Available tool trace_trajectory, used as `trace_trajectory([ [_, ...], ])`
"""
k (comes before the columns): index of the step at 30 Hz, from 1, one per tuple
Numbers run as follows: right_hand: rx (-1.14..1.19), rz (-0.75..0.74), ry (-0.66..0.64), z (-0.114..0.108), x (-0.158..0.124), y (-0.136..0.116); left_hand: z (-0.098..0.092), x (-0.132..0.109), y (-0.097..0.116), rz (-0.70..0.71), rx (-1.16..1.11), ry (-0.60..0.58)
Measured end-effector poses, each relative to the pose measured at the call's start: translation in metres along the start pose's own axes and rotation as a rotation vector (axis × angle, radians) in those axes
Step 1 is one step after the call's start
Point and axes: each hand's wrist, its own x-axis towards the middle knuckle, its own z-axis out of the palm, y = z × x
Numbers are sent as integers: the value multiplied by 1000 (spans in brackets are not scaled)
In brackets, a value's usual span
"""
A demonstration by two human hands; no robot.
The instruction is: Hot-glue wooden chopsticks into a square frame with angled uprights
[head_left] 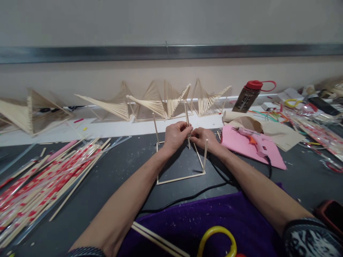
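Wooden sticks make a square frame [180,177] lying flat near the middle of the dark tabletop [118,171], with thin posts standing up at its corners. The left hand [175,135] and the right hand [203,137] are both closed, pinching the back upright stick [187,114]. A pink glue gun [250,141] lies on a pink sheet [270,157] just right of them.
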Motion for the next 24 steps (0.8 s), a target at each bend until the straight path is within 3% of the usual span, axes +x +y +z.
trace_trajectory([
  [16,-131,-55,-33,3,3,-5,1,2,7,31,49,-15],
  [24,-152,-51,33,7,0,-8,3,0,8,44,86,1],
])
